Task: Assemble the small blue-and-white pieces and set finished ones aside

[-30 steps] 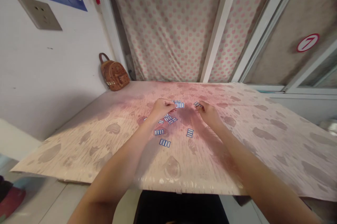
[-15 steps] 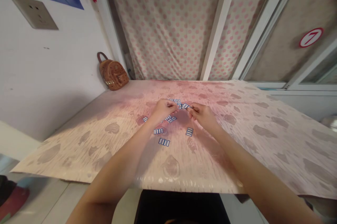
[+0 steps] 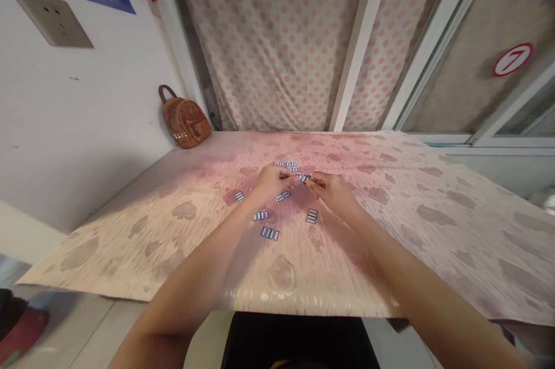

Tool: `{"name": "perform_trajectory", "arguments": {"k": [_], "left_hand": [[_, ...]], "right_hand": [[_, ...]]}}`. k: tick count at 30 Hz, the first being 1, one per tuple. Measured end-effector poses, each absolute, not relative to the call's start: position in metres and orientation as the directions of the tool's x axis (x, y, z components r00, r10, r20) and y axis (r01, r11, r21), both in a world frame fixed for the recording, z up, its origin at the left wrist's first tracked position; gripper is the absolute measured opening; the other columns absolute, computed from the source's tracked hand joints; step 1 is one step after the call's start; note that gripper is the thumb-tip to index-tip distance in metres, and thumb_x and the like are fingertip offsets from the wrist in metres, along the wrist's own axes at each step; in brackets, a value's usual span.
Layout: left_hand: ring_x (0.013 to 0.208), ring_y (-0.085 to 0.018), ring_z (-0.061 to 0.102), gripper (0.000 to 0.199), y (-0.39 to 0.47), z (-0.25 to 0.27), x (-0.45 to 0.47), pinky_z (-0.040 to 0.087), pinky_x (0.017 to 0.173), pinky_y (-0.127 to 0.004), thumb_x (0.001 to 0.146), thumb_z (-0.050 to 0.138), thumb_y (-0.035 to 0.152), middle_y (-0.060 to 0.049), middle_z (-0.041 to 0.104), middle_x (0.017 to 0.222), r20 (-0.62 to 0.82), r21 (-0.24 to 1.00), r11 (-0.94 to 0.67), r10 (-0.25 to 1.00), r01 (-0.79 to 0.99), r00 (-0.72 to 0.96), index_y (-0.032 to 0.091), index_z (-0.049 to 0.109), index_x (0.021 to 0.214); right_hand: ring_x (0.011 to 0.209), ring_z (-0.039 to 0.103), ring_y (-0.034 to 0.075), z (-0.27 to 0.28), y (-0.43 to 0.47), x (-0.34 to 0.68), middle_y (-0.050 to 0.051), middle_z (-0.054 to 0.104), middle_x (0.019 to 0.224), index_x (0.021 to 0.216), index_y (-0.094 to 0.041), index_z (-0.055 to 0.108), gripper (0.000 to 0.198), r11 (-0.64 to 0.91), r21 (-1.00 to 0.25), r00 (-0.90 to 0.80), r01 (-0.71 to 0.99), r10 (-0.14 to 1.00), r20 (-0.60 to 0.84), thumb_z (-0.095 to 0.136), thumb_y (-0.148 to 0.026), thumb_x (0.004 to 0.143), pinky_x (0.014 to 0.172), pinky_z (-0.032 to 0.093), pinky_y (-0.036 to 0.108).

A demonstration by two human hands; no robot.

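Nearer than the fingers, three separate striped pieces (image 3: 269,233) lay on one table (image 3: 130,247): two leftward, one before the right fingertips. The left hand (image 3: 271,181) and right hand (image 3: 333,189) pinched a striped strip (image 3: 302,179) between them; whether one piece or two, I cannot tell. Just beyond the left fingers lay more pieces (image 3: 286,165), too small to count; far left, one brown bag (image 3: 187,122).

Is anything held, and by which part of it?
A striped piece is held near its right end by the right hand; whether the left hand grips it is unclear.
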State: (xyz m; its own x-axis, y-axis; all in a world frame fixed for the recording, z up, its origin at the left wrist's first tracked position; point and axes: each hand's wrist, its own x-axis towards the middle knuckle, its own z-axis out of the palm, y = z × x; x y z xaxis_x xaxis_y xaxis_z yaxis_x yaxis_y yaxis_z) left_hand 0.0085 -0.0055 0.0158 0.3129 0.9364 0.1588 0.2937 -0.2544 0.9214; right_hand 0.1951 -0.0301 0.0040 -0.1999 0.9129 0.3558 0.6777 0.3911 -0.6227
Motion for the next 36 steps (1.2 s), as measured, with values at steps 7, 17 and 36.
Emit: {"name": "perform_trajectory", "arguments": {"k": [7, 17, 36], "left_hand": [[0.062, -0.013, 0.064, 0.015, -0.001, 0.008, 0.008, 0.049, 0.060, -0.021, 0.080, 0.064, 0.021, -0.005, 0.073, 0.071, 0.167, 0.904, -0.283, 0.924, 0.321, 0.343, 0.011, 0.075, 0.080], [0.066, -0.014, 0.067, 0.015, 0.003, 0.004, 0.006, 0.050, 0.061, -0.021, 0.080, 0.065, 0.023, -0.005, 0.073, 0.071, 0.178, 0.886, -0.304, 0.920, 0.351, 0.349, 0.013, 0.076, 0.080], [0.057, -0.010, 0.064, 0.013, 0.008, 0.013, 0.000, 0.051, 0.058, -0.019, 0.081, 0.065, 0.015, -0.004, 0.071, 0.064, 0.061, 0.976, -0.103, 0.975, 0.192, 0.213, 0.011, 0.073, 0.071]], "right_hand": [[0.045, 0.042, 0.011, 0.005, -0.033, 0.193, -0.003, 0.049, 0.048, 0.058, -0.021, 0.049, 0.028, 0.413, -0.623, -0.215, 0.664, 0.904, 0.370, 0.052, -0.030, 0.085, 0.050, 0.028, 0.025], [0.048, 0.044, 0.011, 0.002, -0.030, 0.195, -0.004, 0.050, 0.050, 0.061, -0.021, 0.048, 0.027, 0.416, -0.612, -0.218, 0.672, 0.902, 0.373, 0.052, -0.030, 0.086, 0.051, 0.027, 0.026], [0.055, 0.050, 0.013, -0.004, -0.015, 0.205, -0.002, 0.052, 0.055, 0.062, -0.021, 0.046, 0.026, 0.293, -0.709, -0.063, 0.642, 0.941, 0.333, 0.044, -0.028, 0.087, 0.056, 0.034, 0.026]]}}
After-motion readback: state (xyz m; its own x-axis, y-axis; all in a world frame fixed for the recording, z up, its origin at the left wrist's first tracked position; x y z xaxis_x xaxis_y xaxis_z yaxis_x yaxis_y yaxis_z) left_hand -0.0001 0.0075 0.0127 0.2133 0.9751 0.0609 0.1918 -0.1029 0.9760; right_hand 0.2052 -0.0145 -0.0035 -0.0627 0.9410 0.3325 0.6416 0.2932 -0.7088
